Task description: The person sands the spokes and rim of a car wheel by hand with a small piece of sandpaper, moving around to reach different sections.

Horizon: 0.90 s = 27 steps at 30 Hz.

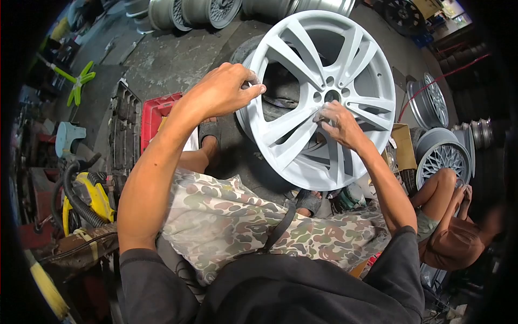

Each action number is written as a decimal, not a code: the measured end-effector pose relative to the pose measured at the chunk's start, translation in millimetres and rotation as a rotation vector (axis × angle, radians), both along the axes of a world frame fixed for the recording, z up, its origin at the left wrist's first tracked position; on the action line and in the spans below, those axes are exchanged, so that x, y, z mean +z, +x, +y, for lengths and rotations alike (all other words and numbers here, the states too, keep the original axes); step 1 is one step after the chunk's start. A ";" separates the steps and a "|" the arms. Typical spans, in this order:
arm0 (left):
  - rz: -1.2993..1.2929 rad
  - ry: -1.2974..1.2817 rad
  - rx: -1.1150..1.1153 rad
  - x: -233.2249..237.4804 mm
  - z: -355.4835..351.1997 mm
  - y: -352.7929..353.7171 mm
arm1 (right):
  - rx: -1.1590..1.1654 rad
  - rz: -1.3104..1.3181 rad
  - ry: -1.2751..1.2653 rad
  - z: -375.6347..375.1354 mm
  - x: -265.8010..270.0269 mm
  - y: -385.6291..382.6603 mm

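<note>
A large pale grey wheel rim [294,137] with paired spokes is tilted up before my knees, above a dark tyre [245,49]. At the rim's left edge is my left hand [232,86], thumb and curled fingers pressed together by the outer lip; whatever lies between them is too small to make out. My right hand [337,124] is at the hub, just below the centre hole, fingers bent and fingertips on the spoke roots. Its fingertips are partly hidden, and I cannot tell whether something is pinched there.
A red crate [152,121] and a black grille [125,127] stand left, near a yellow machine [89,197]. More rims [210,11] line the back. On the right are a mesh rim [443,162] and a crouching person [450,243].
</note>
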<state>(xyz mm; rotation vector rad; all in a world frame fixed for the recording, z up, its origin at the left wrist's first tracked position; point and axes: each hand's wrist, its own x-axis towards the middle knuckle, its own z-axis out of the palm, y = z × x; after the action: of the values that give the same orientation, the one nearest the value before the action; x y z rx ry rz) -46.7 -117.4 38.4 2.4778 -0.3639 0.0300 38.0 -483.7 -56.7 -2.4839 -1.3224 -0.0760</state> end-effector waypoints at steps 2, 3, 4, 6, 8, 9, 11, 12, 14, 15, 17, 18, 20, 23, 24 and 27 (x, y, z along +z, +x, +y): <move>0.091 -0.003 0.033 15.9 -5.8 -3.7 | 0.099 0.032 0.015 9.0 15.9 -10.7; 0.179 -0.005 0.061 21.5 -8.5 -5.4 | 0.098 0.036 0.016 6.8 13.4 -5.5; 0.180 -0.004 0.059 18.9 -9.1 -5.4 | 0.046 0.069 -0.007 3.8 11.6 5.1; 0.184 -0.050 0.077 14.1 -8.2 -4.6 | 0.064 0.041 -0.026 4.7 13.9 8.5; 0.179 -0.046 0.087 14.1 -6.1 -6.8 | 0.097 0.039 0.027 10.8 7.7 -7.1; 0.173 -0.042 0.085 14.7 -7.0 -6.9 | 0.137 0.060 0.062 11.4 6.8 -11.3; 0.177 -0.023 0.070 18.2 -8.4 -5.2 | 0.109 0.061 -0.001 7.3 10.8 -1.9; 0.173 0.001 0.062 20.0 -8.1 -4.7 | 0.088 0.056 -0.058 6.1 12.3 1.9; 0.183 -0.019 0.070 16.3 -7.7 -5.7 | 0.055 0.062 -0.072 6.0 13.4 0.3; 0.196 -0.047 0.078 15.6 -6.7 -6.5 | 0.023 0.071 -0.093 7.1 14.1 -1.3; 0.191 -0.046 0.078 17.2 -4.1 -7.3 | 0.101 0.058 0.026 9.0 9.7 -9.5; 0.187 -0.037 0.070 17.3 -3.9 -6.9 | 0.115 0.030 0.035 7.9 7.5 -9.7; 0.113 -0.005 0.032 4.4 -0.6 -1.8 | 0.077 0.063 0.000 4.5 10.5 -3.0; 0.065 0.031 0.033 7.0 1.8 -3.2 | -0.002 0.118 -0.105 6.6 13.8 -6.6; 0.109 0.028 0.052 9.7 -0.1 -5.3 | 0.001 0.117 -0.109 8.7 15.5 -7.0; 0.168 0.010 0.073 21.4 -3.4 -9.0 | 0.070 0.056 0.021 11.1 16.3 -15.9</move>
<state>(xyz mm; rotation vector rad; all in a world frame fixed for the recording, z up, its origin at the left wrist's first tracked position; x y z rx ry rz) -55.6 -120.8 59.8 2.4814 -0.2025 -0.1494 22.2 -472.5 -40.4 -2.4017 -1.3765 -0.0044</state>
